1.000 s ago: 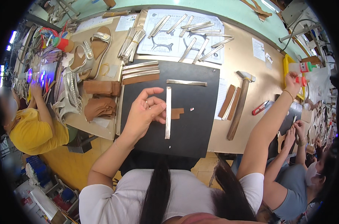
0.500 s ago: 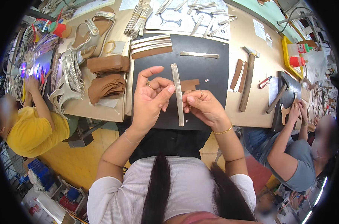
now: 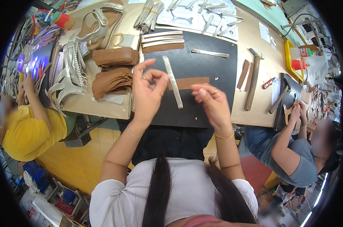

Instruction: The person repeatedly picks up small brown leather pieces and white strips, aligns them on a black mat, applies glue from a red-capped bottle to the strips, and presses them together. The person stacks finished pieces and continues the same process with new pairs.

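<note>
In the head view, the left hand [image 3: 150,94] has its grip closed on a silver strip [image 3: 173,85], thumb against a curled finger near the strip's middle, forefinger raised clear. The strip is above the black board [image 3: 148,109] on the worktop [image 3: 226,140], its long axis running away from the person, far end leaning left, near end right. It crosses the left part of a brown strip [image 3: 194,83], which lies crosswise. The right hand [image 3: 217,106] hovers near that piece's right end, fingers curled; whether its fingertips meet cannot be told.
</note>
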Available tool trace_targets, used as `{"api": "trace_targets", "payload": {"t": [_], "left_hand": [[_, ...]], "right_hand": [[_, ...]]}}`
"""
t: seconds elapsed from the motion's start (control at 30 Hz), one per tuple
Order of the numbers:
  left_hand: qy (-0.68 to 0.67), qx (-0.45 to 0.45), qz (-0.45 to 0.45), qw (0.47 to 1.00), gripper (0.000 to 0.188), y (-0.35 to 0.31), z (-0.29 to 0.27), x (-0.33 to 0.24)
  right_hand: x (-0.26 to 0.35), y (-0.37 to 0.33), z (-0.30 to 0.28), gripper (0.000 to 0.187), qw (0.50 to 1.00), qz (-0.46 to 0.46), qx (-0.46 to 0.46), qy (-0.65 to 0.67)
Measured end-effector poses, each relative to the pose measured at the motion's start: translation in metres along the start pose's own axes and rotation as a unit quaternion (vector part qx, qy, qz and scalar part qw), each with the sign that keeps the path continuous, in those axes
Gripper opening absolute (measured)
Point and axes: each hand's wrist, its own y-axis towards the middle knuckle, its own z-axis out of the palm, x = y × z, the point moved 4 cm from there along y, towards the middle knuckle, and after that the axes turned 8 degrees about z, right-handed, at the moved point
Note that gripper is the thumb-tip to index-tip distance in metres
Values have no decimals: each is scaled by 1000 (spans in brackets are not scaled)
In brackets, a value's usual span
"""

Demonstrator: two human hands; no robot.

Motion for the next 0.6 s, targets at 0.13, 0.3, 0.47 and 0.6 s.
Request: {"api": "trace_targets", "payload": {"t": [0.13,0.3,0.47,0.6], "left_hand": [[41,-7,-30,999,46,38,-5,17],[47,59,0,997,43,77,39,33],[198,184,-12,963,48,146,72,37],[264,209,3,941,53,183,73,35]], "right_hand": [[23,8,-15,22,984,-82,-66,-142],[40,9,-28,18,951,-143,-150,-229],[62,42,-49,14,818,-254,-229,-463],[68,86,-57,12,767,-264,-183,-555]]}}
